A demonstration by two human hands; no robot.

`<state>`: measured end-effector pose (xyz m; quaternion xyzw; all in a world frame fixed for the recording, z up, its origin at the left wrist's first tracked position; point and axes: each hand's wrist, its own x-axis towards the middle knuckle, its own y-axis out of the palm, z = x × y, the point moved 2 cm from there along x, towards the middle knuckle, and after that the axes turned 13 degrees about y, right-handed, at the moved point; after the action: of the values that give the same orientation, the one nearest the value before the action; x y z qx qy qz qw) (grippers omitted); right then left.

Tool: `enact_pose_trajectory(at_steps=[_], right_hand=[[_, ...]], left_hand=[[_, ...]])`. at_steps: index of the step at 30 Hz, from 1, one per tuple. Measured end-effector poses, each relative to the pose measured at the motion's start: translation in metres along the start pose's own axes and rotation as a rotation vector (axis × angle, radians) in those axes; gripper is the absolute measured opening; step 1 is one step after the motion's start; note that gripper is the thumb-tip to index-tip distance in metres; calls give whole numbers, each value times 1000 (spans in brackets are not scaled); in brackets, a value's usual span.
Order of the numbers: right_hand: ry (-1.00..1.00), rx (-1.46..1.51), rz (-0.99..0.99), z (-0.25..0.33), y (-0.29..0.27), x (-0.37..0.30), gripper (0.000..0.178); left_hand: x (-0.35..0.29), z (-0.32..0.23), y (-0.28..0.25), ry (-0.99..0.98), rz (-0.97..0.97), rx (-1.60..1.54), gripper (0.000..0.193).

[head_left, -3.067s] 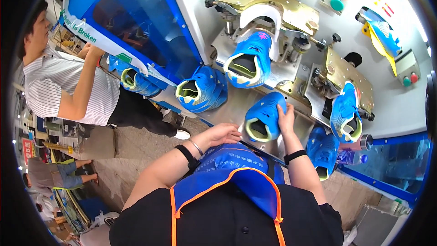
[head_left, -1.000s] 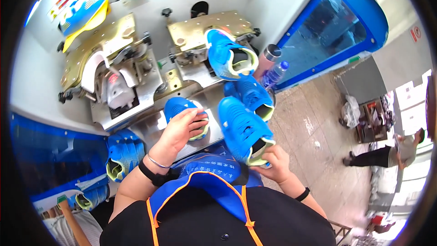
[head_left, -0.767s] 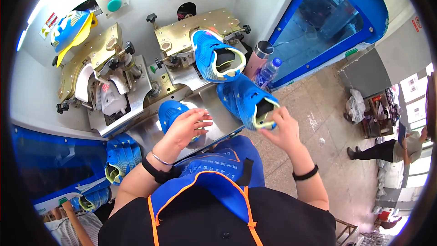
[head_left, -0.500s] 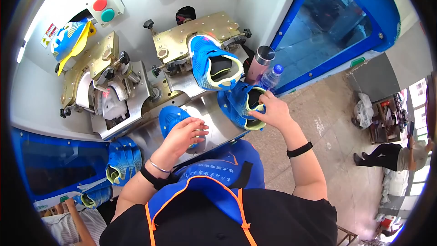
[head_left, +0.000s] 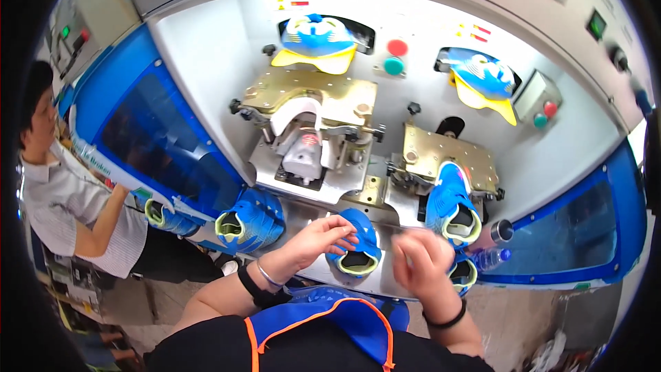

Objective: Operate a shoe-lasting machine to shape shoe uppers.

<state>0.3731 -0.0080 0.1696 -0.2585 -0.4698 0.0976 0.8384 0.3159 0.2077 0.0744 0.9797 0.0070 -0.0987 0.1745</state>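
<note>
My left hand [head_left: 323,240] hovers at the near left side of a blue shoe [head_left: 361,227] that stands on the metal ledge. Its fingers are slightly bent and spread, with nothing in them. To the right, my right hand [head_left: 421,262] is raised, smeared by motion, its fingers curled; whether anything is between them I cannot make out. Just right of that hand is another blue shoe with a lime collar lining [head_left: 465,273], partly hidden by it. Above it, a third blue shoe [head_left: 447,200] rests heel toward me against the right brass-coloured clamp plate [head_left: 451,158].
On the left clamp station [head_left: 303,155] sits a pale last. Blue uppers on yellow pads [head_left: 318,41] [head_left: 482,79] hang at the back wall. More blue shoes [head_left: 251,224] line the left ledge. A pink tumbler [head_left: 497,233] and plastic bottle [head_left: 492,259] stand right. A person [head_left: 76,200] is at left.
The view has swung left, bringing the whole machine and the person into sight. My right hand has let go of the right shoe's collar and moved left. My left hand stays near the middle shoe.
</note>
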Motion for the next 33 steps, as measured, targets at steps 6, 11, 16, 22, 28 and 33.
enact_pose_trajectory(at_steps=[6, 11, 16, 22, 28, 33], right_hand=[[-91, -122, 39, -7, 112, 205, 24], [15, -175, 34, -14, 179, 303, 36], [-52, -227, 110, 26, 181, 241, 34], [106, -69, 197, 110, 172, 34, 26], [215, -183, 254, 105, 182, 24, 25], [182, -329, 155, 104, 197, 59, 47]], left_hand=[[-61, -41, -43, 177, -114, 14, 23], [-92, -48, -77, 212, -180, -52, 22], [-100, -50, -111, 253, -153, -219, 29], [-76, -43, -135, 274, -4, -375, 48], [-43, -30, -143, 150, 53, -476, 44], [-4, -37, -159, 174, 133, -557, 41]])
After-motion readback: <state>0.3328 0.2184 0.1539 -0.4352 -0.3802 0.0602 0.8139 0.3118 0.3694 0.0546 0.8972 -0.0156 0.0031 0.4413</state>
